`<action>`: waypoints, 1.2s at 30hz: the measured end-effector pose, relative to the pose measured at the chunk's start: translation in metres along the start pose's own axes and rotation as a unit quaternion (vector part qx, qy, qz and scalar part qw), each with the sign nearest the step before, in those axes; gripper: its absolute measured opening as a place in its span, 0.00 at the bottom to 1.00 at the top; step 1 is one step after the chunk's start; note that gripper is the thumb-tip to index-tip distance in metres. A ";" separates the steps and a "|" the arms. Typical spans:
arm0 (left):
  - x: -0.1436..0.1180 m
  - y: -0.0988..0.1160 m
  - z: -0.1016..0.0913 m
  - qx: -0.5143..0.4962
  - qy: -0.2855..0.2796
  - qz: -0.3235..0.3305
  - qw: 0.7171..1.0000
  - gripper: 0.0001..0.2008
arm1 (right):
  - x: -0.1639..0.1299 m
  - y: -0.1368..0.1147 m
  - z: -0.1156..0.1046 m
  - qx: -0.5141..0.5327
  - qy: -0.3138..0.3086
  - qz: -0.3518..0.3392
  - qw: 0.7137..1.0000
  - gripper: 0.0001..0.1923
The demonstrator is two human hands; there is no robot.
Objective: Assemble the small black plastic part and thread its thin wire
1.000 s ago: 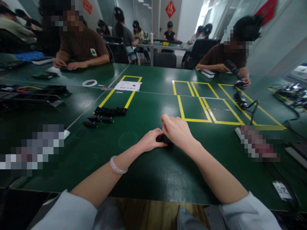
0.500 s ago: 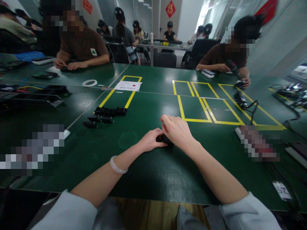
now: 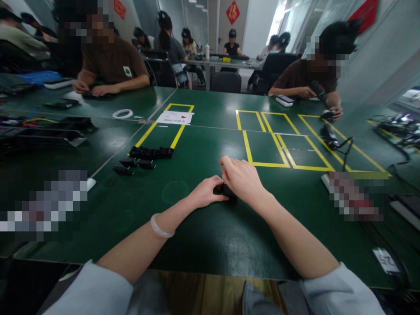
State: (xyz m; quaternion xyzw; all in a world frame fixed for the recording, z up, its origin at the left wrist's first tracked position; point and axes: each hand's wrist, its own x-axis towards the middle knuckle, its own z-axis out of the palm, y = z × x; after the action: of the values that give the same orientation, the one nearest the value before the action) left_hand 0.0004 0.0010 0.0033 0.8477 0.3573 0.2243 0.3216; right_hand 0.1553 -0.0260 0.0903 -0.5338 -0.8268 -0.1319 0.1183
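While resting on the green counter (image 3: 197,245), a small black part (image 3: 224,190) is pinched by both hands, left hand (image 3: 206,192) and right hand (image 3: 243,177), fingers curled.

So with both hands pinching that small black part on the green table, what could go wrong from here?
The small black part is mostly hidden under the right hand and gripped only by fingertips of the left hand, so it could slip or pop loose onto the green table. A stray part might also mix with the loose black pieces to the left.
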 end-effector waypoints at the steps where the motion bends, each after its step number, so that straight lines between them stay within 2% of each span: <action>1: 0.000 0.000 0.000 -0.001 0.000 0.001 1.000 0.19 | 0.000 0.000 -0.001 0.001 0.000 0.000 1.000 0.10; 5: -0.001 0.001 0.000 -0.010 -0.001 0.002 1.000 0.20 | 0.000 0.000 -0.001 -0.007 -0.011 -0.003 1.000 0.14; 10: -0.001 -0.001 0.001 -0.011 -0.001 -0.002 1.000 0.22 | 0.001 0.001 0.004 -0.014 -0.005 0.013 1.000 0.11; 17: 0.000 -0.002 0.000 -0.005 -0.003 0.002 1.000 0.19 | 0.001 0.000 0.002 0.005 -0.011 0.013 1.000 0.11; 23: -0.001 0.000 0.000 -0.005 -0.003 0.001 1.000 0.19 | 0.000 0.001 0.000 -0.015 -0.007 0.007 1.000 0.16; 31: -0.001 -0.005 0.002 0.006 0.000 0.005 1.000 0.19 | 0.001 0.000 0.002 0.000 -0.003 0.019 1.000 0.11; 36: 0.000 -0.004 0.002 0.007 0.004 0.006 1.000 0.21 | 0.000 0.001 0.000 -0.007 0.002 0.000 1.000 0.12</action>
State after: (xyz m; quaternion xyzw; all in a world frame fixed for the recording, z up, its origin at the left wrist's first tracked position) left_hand -0.0006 0.0025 -0.0012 0.8514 0.3549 0.2271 0.3125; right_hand 0.1566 -0.0255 0.0902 -0.5339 -0.8259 -0.1388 0.1165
